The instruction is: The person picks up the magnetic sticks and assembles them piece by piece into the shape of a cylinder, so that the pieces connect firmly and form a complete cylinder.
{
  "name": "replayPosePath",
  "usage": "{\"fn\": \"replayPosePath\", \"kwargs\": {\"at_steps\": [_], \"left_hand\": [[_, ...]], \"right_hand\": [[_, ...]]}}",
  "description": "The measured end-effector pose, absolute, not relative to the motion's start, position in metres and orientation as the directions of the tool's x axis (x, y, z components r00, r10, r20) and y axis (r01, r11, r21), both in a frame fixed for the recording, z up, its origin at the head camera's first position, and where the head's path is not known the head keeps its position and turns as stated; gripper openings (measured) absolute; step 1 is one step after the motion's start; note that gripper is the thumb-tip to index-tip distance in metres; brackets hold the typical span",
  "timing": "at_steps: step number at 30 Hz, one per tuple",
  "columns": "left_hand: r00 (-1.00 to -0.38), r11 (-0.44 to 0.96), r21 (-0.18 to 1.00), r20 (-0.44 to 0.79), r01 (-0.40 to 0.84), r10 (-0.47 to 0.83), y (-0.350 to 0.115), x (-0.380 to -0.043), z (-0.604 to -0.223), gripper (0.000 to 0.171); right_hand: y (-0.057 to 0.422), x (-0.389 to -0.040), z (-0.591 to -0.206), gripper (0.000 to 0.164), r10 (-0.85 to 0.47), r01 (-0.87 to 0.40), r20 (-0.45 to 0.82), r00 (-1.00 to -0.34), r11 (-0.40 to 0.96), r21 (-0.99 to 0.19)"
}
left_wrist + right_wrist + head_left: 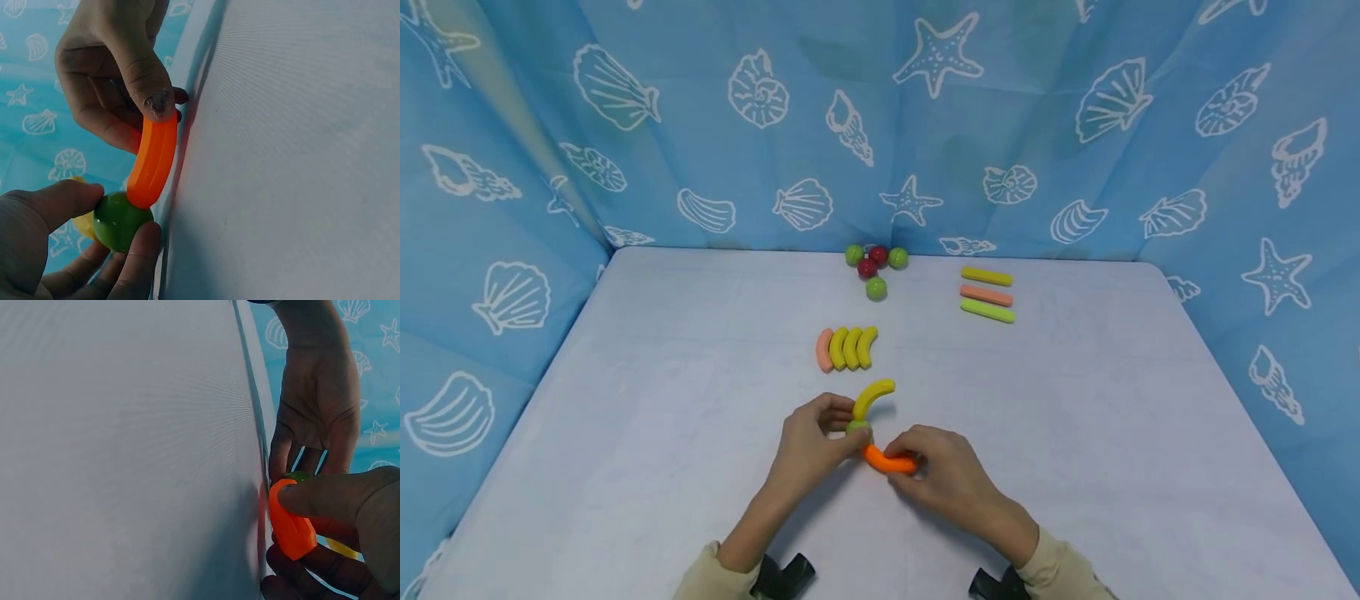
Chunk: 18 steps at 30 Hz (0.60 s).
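My left hand [816, 442] pinches a green ball [117, 224] between thumb and fingers, low over the near middle of the table. From the ball's far side a curved yellow stick [871, 395] sticks out. My right hand [951, 475] holds a curved orange stick [155, 159] between thumb and fingers. One end of the orange stick meets the green ball; whether it sits inside a hole cannot be seen. In the right wrist view the right thumb lies along the orange stick [292, 528], and the ball [297, 476] is mostly hidden behind it.
Beyond the hands, a curved pink piece [824, 351] and three curved yellow pieces [852, 348] lie in a row. Green balls [876, 288] and red balls [867, 268] cluster at the white table's [647, 358] back edge. Straight yellow [987, 276], pink [987, 295] and green [987, 311] sticks lie back right.
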<state>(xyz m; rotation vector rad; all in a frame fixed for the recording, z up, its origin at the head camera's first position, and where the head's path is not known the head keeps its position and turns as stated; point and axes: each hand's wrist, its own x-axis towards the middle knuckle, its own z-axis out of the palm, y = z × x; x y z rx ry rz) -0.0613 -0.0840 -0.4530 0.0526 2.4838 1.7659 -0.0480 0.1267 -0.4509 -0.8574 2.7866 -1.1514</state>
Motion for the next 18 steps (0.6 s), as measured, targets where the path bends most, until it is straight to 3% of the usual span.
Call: {"fn": "replayPosePath", "kwargs": {"at_steps": [18], "left_hand": [[-0.997,0.478,0.879,-0.036,-0.001,0.063,-0.076,-0.077,-0.448,0.016]], "right_hand": [[0.124,-0.051,-0.450,0.021,-0.502,-0.488,0.167,-0.848,0.619,-0.615]]}}
